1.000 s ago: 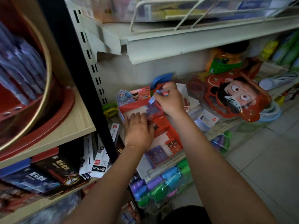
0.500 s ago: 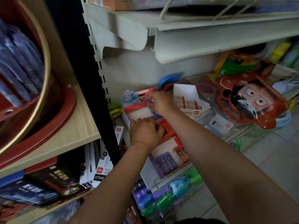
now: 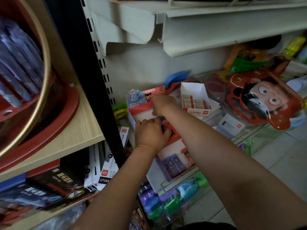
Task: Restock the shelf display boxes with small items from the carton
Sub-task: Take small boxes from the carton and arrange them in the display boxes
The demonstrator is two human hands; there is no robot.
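A red display box (image 3: 141, 112) with a cartoon header stands on the lower shelf, its white inside partly bare. My right hand (image 3: 163, 105) reaches down into it from the right and pinches a small blue item (image 3: 160, 118) at its fingertips. Just in front, my left hand (image 3: 150, 132) lies knuckles-up over the box's red front part, fingers bent down onto dark small items (image 3: 168, 131); its fingertips are hidden. A white carton (image 3: 193, 90) holding several small red-and-white packs sits open to the right of the box.
A second display box (image 3: 172, 165) with purple packs sits nearer me behind a wire shelf rail (image 3: 179, 177). A red cartoon-face bag (image 3: 264, 103) lies right. The black upright (image 3: 93, 80) and wooden shelf (image 3: 79, 130) stand left, and a white metal shelf (image 3: 216, 30) overhangs.
My right hand has come down from beside the header into the display box with the blue item. My left hand stays on the box front. The view has moved closer.
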